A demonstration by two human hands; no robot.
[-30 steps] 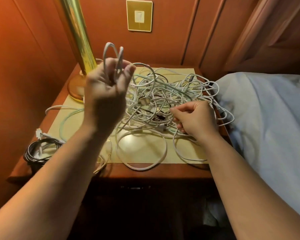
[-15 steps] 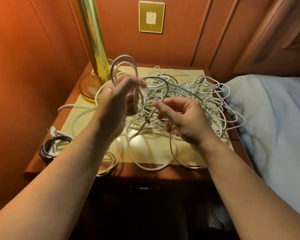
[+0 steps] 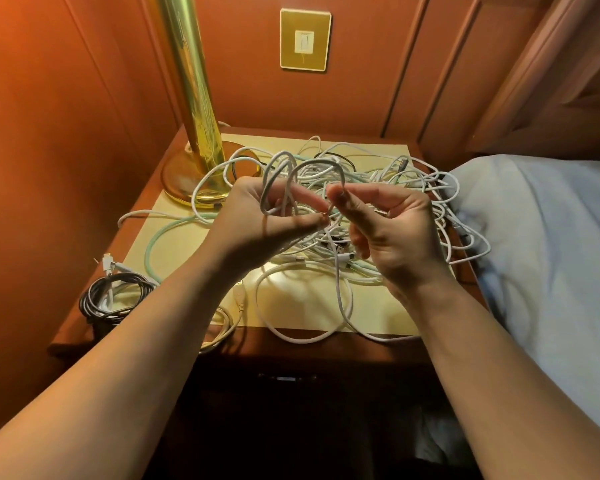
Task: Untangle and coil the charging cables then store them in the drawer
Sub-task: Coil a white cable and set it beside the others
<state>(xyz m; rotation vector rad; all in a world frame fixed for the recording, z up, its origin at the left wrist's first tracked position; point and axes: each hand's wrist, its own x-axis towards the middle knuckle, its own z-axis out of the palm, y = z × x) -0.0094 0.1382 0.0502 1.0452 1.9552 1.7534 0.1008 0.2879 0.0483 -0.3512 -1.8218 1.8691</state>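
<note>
Your left hand (image 3: 257,220) fingers curl round small white cable coil (image 3: 281,181), keeping loops together; right hand (image 3: 385,226) fingers pinch strand, feeding from tangled white cable heap (image 3: 395,188) on counter (image 3: 174,244).

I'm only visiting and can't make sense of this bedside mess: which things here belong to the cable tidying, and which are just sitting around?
Part of the job:
- white cable loops gripped in the left hand
- right hand, pinching that cable
- tangled cable pile
- coiled dark cable
- nightstand; drawer front in shadow

Just lying about:
- brass lamp
- wall switch
- bed sheet
</note>
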